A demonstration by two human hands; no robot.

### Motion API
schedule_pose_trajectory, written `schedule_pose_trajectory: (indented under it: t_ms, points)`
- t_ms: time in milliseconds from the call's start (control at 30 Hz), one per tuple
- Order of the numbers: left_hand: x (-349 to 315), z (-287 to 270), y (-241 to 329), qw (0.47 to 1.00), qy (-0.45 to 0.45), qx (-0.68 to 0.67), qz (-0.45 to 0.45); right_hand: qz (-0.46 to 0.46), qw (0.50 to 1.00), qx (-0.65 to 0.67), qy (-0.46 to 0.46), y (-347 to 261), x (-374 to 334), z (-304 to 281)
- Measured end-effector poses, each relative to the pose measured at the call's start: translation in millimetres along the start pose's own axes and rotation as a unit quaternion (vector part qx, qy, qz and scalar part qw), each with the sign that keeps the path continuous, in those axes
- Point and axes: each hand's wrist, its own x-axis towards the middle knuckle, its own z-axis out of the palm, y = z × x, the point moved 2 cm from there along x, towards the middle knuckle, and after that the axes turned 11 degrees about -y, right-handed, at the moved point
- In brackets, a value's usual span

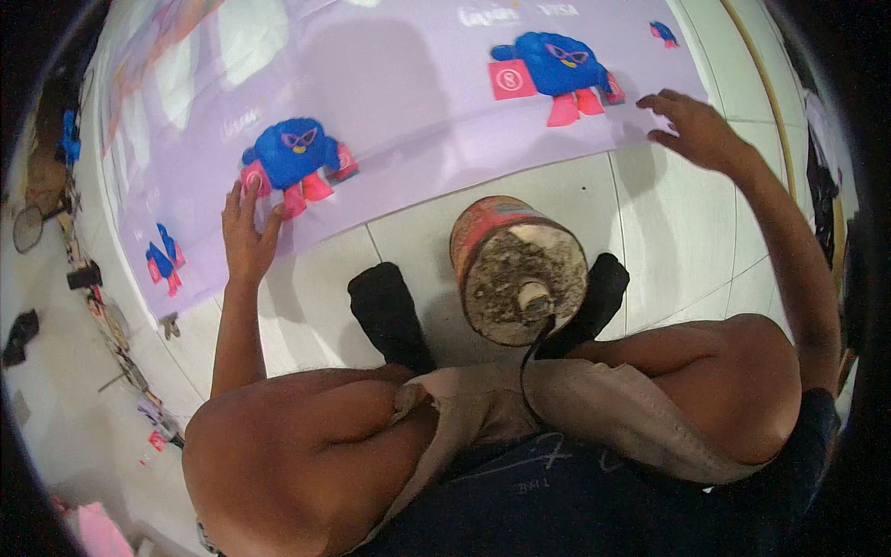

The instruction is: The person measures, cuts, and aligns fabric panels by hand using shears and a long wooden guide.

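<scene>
A lavender printed banner (408,190) lies spread over the tiled floor, with blue cartoon figures on pink legs printed on it. My left hand (249,232) lies on its near left part, fingers stretched out over the lower edge of one figure. Toward its right end, my right hand (696,130) is held over the banner with the fingers apart and slightly bent. I cannot tell whether it touches the sheet. Neither hand holds anything. Between my feet is a can-shaped cylinder (506,278) with red sides, a dirty mottled end face and a short round stub in its middle.
My feet in black socks (390,311) are on either side of the cylinder. A thin black cord (525,381) runs from near the stub toward my lap. Along the left lies a row of small clutter (111,325). A long yellowish strip (770,84) runs along the right.
</scene>
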Motion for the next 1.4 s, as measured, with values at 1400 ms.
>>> schedule_pose_trajectory:
  t_ms: [1400]
  points:
    - [29.7,60.3,12.8,0.999,0.021,0.024,0.009,-0.184,0.981,-0.062,0.017,-131.3,115.9,31.4]
